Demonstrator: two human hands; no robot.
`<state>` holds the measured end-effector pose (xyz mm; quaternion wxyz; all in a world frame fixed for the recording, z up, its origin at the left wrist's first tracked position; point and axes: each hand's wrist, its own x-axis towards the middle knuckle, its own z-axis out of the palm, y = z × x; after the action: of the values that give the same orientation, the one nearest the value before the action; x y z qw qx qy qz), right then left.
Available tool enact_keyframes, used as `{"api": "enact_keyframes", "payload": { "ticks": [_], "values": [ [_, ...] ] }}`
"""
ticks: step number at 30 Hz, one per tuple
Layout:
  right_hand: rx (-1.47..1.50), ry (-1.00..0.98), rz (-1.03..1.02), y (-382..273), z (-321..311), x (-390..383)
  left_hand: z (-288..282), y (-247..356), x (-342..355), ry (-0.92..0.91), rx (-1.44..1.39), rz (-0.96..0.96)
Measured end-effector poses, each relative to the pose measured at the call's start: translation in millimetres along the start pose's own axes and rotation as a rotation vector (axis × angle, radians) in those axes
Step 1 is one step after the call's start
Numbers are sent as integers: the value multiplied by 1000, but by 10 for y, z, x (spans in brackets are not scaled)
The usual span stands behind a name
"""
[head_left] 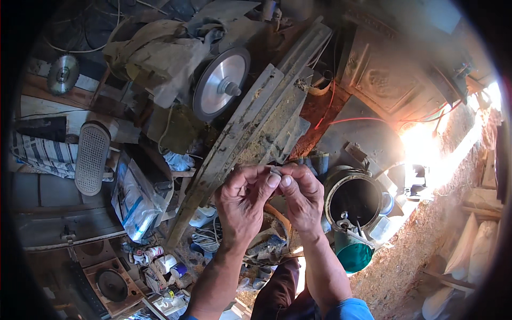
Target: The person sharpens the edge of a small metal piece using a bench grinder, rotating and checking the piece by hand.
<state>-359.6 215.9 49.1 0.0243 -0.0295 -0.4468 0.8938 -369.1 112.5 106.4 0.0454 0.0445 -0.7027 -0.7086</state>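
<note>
Both of my hands meet in the middle of the view, thumbs and forefingers pinched together. A small greyish piece [275,170], too small to name, is held between the fingertips. My left hand [241,200] is closed on one side of it, and my right hand [304,198] closes on the other. The thumbs cover most of it. Just beyond the hands runs a long, dusty grey board or rail [261,114], set aslant. A disc-shaped grinding wheel [220,85] with a metal hub stands past its left side.
A round dark-mouthed vessel [329,205] stands right of my hands, with a green container [354,258] below it. At left are a circular saw blade [63,74], a perforated oval piece [93,158] and a plastic bag [133,197]. A speaker [112,280] sits lower left.
</note>
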Motion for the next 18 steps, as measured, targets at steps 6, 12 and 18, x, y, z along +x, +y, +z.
{"api": "enact_keyframes", "payload": {
  "ticks": [6, 12, 18],
  "values": [
    [251, -24, 72, 17, -120, -98, 16, 24, -96, -59, -49, -82],
    [528, -26, 215, 22, -223, -213, -22, 157, -102, -189, -233, -341],
    [582, 21, 290, 45, -174, -306, 16, 264, -148, -272, -275, -568]
  ]
}}
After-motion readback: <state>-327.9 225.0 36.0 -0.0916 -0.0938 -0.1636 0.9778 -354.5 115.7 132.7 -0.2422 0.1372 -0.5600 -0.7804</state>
